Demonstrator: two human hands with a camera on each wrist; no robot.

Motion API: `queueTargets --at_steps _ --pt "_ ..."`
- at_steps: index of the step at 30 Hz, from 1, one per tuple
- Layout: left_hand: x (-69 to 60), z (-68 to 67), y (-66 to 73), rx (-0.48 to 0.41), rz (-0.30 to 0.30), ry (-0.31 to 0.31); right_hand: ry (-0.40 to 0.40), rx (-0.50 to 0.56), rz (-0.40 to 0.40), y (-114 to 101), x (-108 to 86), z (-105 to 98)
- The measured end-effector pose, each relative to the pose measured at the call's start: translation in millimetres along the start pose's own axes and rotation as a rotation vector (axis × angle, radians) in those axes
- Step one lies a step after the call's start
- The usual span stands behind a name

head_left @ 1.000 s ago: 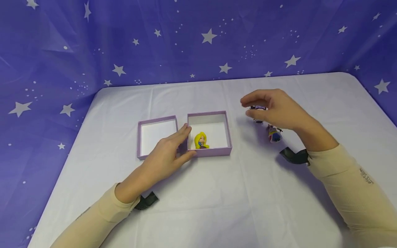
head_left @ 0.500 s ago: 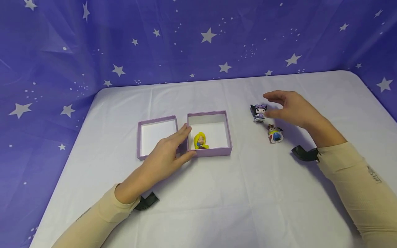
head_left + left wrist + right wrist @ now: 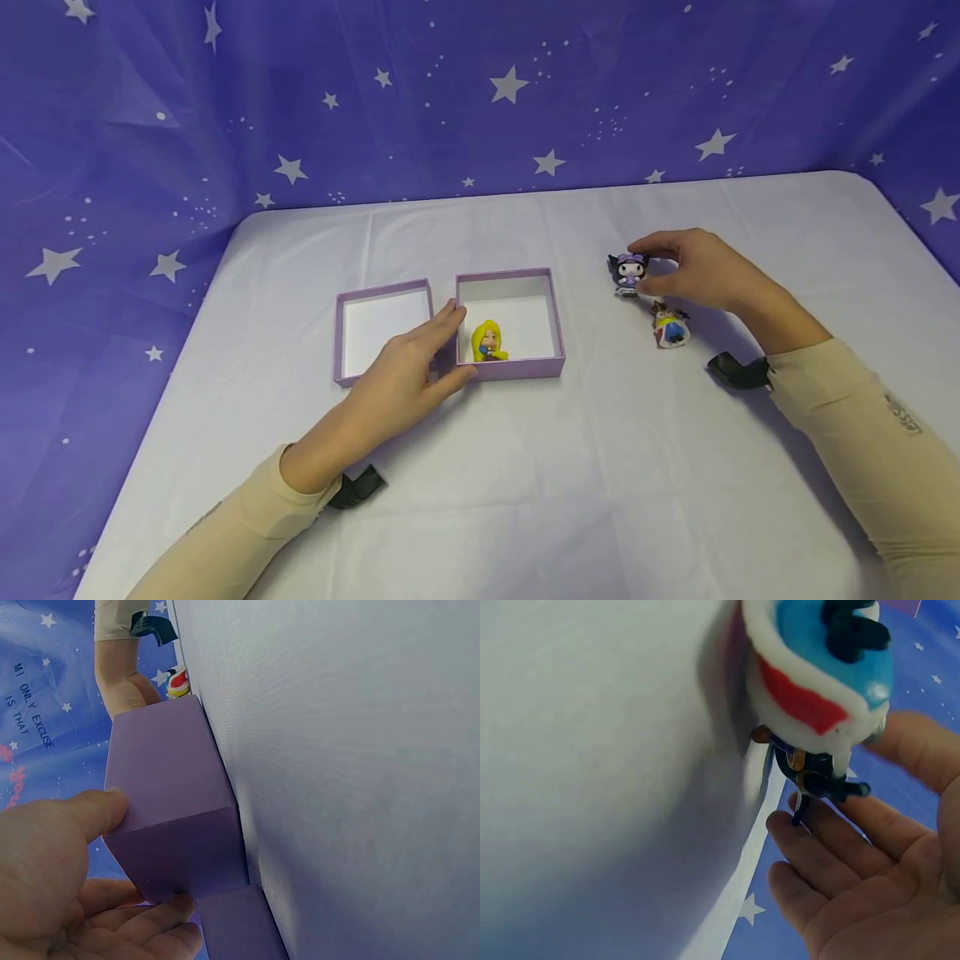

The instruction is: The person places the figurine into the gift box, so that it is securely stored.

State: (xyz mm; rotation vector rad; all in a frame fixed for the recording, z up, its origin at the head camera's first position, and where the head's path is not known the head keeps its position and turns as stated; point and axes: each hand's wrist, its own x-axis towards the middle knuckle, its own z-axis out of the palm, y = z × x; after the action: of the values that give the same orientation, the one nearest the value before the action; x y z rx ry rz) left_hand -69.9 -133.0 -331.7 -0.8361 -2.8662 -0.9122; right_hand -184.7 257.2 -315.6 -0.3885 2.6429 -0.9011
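Observation:
My left hand [image 3: 397, 367] rests against the left end of a lilac box [image 3: 510, 368], thumb by its near corner, fingers along its left wall. Inside the box is a small figurine with long yellow hair [image 3: 487, 340]. My right hand [image 3: 705, 271] has thumb and forefinger at the right side of a figurine with black ears and a purple cap [image 3: 628, 271], which stands on the table. Just in front of it lies a figurine with a crown, blue trousers and white-trimmed red cape [image 3: 670, 327]. The right wrist view shows this caped figurine [image 3: 832, 667] up close, partly hiding the fingertips.
A shallow lilac lid [image 3: 382, 329], open side up, lies left of the box, partly behind my left hand. A white cloth [image 3: 510, 500] covers the table. Blue starry fabric [image 3: 450, 100] hangs beyond its far edge. Each wrist carries a dark strap piece [image 3: 360, 487].
My right hand first drew back to the right off the black-eared figurine, then came in again to its right side. My left hand, the box and the figurines keep their places.

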Motion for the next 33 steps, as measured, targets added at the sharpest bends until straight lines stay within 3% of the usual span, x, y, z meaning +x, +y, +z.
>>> queueTargets --at_steps 9,25,33 --pt "-0.5 -0.5 0.3 0.001 -0.003 0.002 0.023 -0.111 -0.051 4 1.7 4" --pt "-0.4 -0.1 0.9 0.000 -0.007 0.000 0.061 -0.122 -0.075 -2 -4.2 5" --pt "-0.2 0.3 0.4 0.002 -0.012 -0.003 0.106 -0.139 -0.145 -12 -9.5 5"
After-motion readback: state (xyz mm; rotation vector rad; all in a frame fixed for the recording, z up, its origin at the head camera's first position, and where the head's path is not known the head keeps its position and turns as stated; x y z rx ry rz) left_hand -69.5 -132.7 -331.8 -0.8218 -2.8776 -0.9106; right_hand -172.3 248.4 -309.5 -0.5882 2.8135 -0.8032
